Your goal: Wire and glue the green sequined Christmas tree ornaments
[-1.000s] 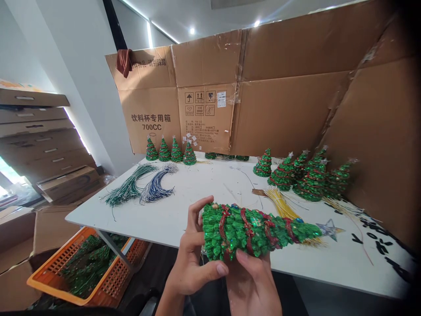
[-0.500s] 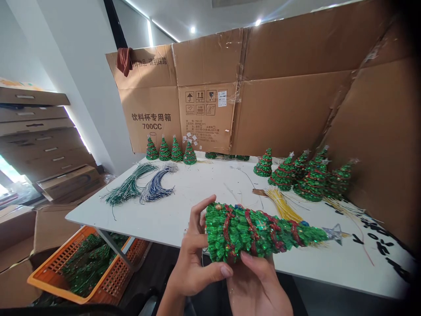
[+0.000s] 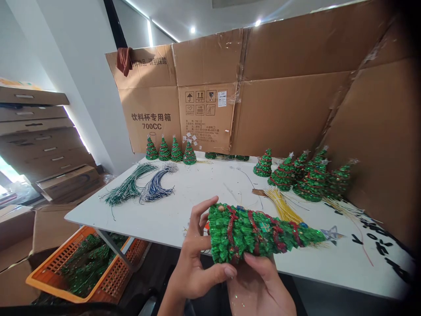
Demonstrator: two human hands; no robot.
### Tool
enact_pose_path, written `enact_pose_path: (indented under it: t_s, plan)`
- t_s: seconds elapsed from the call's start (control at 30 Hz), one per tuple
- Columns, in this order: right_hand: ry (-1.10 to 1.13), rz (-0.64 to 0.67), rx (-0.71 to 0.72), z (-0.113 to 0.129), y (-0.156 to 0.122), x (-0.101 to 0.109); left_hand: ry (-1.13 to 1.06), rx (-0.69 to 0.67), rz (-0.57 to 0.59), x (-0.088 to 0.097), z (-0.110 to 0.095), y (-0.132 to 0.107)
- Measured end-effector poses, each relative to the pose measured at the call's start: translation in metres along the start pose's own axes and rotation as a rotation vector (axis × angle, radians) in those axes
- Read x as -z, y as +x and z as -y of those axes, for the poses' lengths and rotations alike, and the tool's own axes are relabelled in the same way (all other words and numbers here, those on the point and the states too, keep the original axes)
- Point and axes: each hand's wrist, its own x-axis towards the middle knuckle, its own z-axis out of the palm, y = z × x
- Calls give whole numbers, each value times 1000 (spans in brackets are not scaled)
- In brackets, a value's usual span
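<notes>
A small green glittery Christmas tree point(image 3: 259, 232) lies on its side in my two hands, with red garlands, little baubles and a silver star tip pointing right. My left hand point(image 3: 200, 259) grips its base, thumb below and fingers around the back edge. From underneath, my right hand point(image 3: 261, 276) supports the middle, its thumb pressed on the near side; its other fingers are hidden. Behind the tree's upper part lies a bundle of yellow wires point(image 3: 284, 206). Something small and orange-red shows behind my left fingers, too hidden to name.
Several finished trees stand on the white table point(image 3: 197, 193), by the cardboard wall point(image 3: 279, 105). Green wires point(image 3: 126, 186) and blue wires point(image 3: 158, 184) lie at left. An orange basket point(image 3: 55, 287) with green pieces sits below the table's left end, beside cardboard boxes point(image 3: 49, 232).
The tree has shifted slightly right and turned a little about its length. Both hands keep their hold and move with it. The table items stay put.
</notes>
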Motion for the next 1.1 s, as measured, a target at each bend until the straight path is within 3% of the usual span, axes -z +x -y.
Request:
enact_pose_path:
  t_s: [0.5,1.1]
  plan:
    - [-73,28,58,1,1,3,10,1,7,1,-4,0]
    - [-18,-16,31,-1,-1,2,32,0,13,1,-7,2]
